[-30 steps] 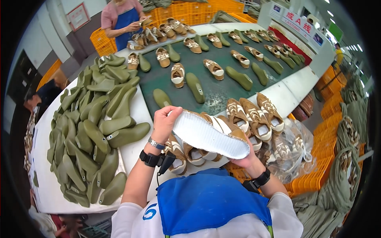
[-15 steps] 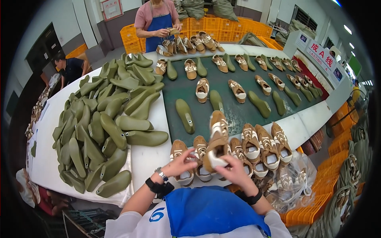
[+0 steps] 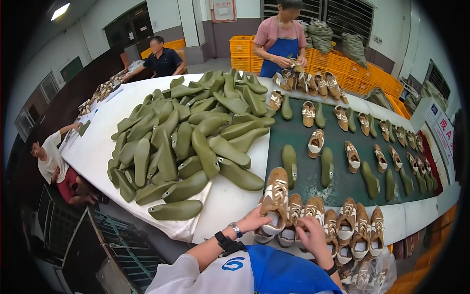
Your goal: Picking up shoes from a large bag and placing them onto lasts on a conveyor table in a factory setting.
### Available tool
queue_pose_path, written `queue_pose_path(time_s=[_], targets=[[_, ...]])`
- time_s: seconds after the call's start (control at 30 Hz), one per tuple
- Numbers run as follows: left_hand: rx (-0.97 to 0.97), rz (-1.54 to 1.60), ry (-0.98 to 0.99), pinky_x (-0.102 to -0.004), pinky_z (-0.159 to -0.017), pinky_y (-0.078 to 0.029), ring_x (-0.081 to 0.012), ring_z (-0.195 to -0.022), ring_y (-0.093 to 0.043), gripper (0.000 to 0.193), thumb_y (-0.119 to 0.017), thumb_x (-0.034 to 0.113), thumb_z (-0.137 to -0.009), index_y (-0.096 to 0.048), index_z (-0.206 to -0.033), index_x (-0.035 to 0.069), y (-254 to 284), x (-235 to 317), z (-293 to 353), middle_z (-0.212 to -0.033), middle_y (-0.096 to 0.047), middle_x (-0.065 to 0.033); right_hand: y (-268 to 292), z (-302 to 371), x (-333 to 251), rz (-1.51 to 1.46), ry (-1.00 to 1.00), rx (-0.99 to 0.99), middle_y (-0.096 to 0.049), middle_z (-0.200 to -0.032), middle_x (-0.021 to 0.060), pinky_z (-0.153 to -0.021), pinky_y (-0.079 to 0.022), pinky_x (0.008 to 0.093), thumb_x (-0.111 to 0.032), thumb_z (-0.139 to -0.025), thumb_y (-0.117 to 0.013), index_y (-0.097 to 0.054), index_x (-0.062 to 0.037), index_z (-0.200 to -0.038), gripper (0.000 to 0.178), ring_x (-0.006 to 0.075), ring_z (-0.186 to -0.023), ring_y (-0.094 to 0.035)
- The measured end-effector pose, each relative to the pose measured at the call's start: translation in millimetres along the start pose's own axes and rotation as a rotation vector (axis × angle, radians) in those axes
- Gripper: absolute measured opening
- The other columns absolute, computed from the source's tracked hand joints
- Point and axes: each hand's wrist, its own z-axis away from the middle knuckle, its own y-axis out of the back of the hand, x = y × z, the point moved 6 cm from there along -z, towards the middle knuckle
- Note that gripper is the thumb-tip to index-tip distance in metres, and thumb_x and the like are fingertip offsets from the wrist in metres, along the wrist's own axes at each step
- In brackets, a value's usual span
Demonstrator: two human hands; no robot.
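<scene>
My left hand [image 3: 253, 220] is closed round the heel end of a brown and white sneaker [image 3: 275, 192], toe pointing away from me, lifted over the table's near edge. Just to its right my right hand [image 3: 312, 234] has its fingers bent together beside another brown sneaker [image 3: 294, 206]; what they pinch, if anything, is too small to make out. More sneakers [image 3: 346, 218] stand in a row along the near edge to the right. Two olive-green shoe lasts [image 3: 289, 164] lie on the dark green surface beyond the held sneaker.
A large heap of green lasts [image 3: 166, 137] covers the white tabletop at left. Sneakers and lasts line the green surface [image 3: 338, 147]. A co-worker in a blue apron [image 3: 280, 54] handles a shoe at the far side. Two other people sit at left. Orange crates [image 3: 242, 49] stand behind.
The sneaker that my right hand held up is now lower and in my left hand. My right hand has moved to the neighbouring sneaker. The view has turned left.
</scene>
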Motion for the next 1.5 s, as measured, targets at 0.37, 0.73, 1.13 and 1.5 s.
queue_pose_path(time_s=[0.37,0.73,1.13,1.5], targets=[[0.094,-0.048,0.015,-0.0293,-0.093,-0.039,-0.0151,-0.106,-0.048,0.047,-0.056,0.013,-0.082,-0.043,-0.127,0.004,42.1,-23.8,21.6,-0.118,-0.052,-0.0071,-27.5,3.2,84.9,0.304,-0.067,0.083,-0.047,-0.12,0.0191,-0.096,-0.034,0.0454,-0.028,-0.066,-0.07,-0.058,-0.0119,-0.11,0.048,0.0411,-0.113,-0.038],[0.269,-0.049,-0.057,-0.0288,-0.083,-0.044,-0.0145,-0.089,-0.056,0.045,-0.061,0.019,-0.077,-0.051,-0.116,0.001,21.7,-33.1,98.0,-0.098,-0.062,-0.0082,-30.7,-23.2,135.4,0.431,-0.093,-0.248,-0.05,-0.105,0.0176,-0.089,-0.038,0.0428,-0.029,-0.06,-0.072,-0.059,-0.01,-0.108,0.053,0.0386,-0.099,-0.046],[0.408,-0.125,-0.027,-0.0292,-0.091,-0.04,-0.0189,-0.103,-0.052,0.078,-0.065,0.021,-0.077,-0.017,-0.138,0.007,-32.1,-21.5,149.4,-0.112,-0.056,-0.0147,-20.0,-25.5,83.5,0.61,0.234,-0.233,-0.056,-0.109,0.0176,-0.09,-0.039,0.044,-0.034,-0.08,-0.061,-0.058,-0.0062,-0.111,0.041,0.0348,-0.107,-0.048],[0.681,-0.262,-0.101,-0.0281,-0.068,-0.047,-0.0173,-0.079,-0.058,0.049,-0.048,0.0,-0.082,-0.025,-0.124,0.01,-8.4,1.9,164.2,-0.1,-0.059,-0.0162,-32.0,-17.5,74.8,0.505,0.02,-0.122,-0.052,-0.111,0.0104,-0.085,-0.043,0.0421,-0.03,-0.069,-0.069,-0.057,-0.0145,-0.111,0.046,0.0324,-0.102,-0.046]])
